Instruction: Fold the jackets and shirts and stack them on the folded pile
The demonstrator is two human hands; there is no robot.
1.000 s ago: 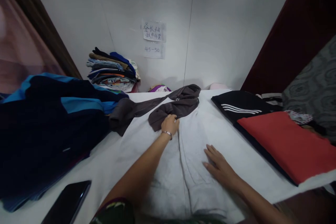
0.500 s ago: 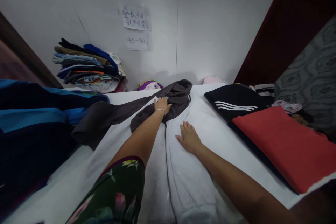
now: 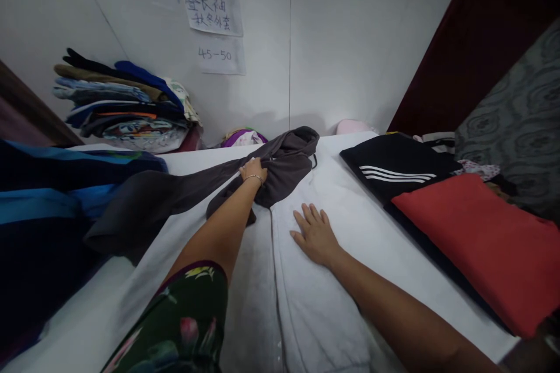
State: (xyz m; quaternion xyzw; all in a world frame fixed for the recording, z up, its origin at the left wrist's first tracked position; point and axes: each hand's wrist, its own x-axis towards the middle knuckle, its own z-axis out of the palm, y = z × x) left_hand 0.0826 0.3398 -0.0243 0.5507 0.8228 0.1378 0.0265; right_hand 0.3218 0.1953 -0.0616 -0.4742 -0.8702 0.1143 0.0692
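A hooded jacket point(image 3: 315, 303) lies spread over the white table, its lower body pale grey with a zip line down the middle. Its hood point(image 3: 301, 141), shoulders and the long sleeve point(image 3: 135, 201) reaching left are dark grey. My left hand point(image 3: 254, 171), with a bracelet at the wrist, is closed on dark fabric left of the hood; its fingertips are partly hidden. Below it, a dark folded piece shows beside my forearm. My right hand point(image 3: 315, 234) rests flat on the pale body, right of the zip line, fingers spread.
At left lies a navy and blue garment point(image 3: 56, 204). A pile of folded clothes point(image 3: 126, 108) stands by the wall, below paper notes point(image 3: 214, 29). On the right are a folded black garment with white stripes point(image 3: 394, 157) and a folded red one point(image 3: 481, 239).
My left hand has shifted left, away from the hood, and its fingers have curled. The dark fabric beneath it has shifted left. My right hand's fingers are spread wider on the pale body.
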